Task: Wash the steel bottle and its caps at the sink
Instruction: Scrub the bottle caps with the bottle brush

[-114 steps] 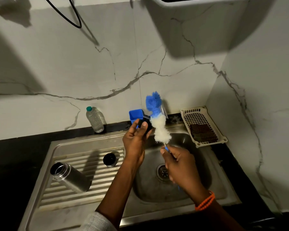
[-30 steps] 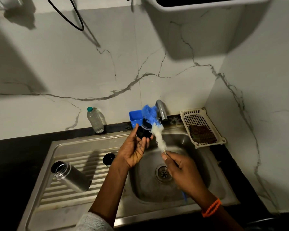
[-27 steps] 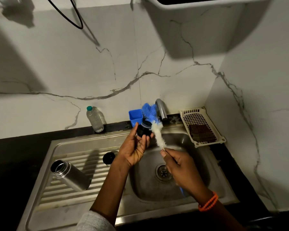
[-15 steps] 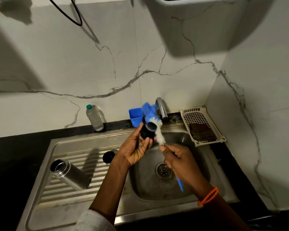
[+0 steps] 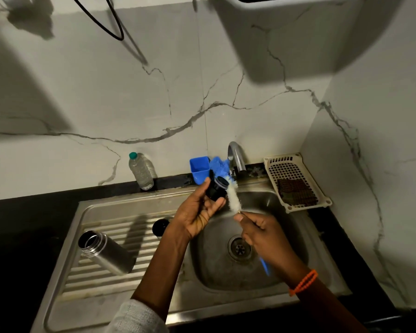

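Two hands work above one sink [image 5: 101,207]: left hand [image 5: 197,212] grips one black cap [image 5: 216,189], right hand [image 5: 262,234] clasps one bottle brush [image 5: 233,195]; one steel bottle [image 5: 106,252] and a second cap [image 5: 160,226] rest on the drainboard.

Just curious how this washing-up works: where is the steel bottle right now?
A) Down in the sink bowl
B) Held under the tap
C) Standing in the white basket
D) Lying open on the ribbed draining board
D: the steel bottle lies uncapped on the ribbed draining board, apart from both hands; the left hand holds a black cap while the right hand works a brush against it.
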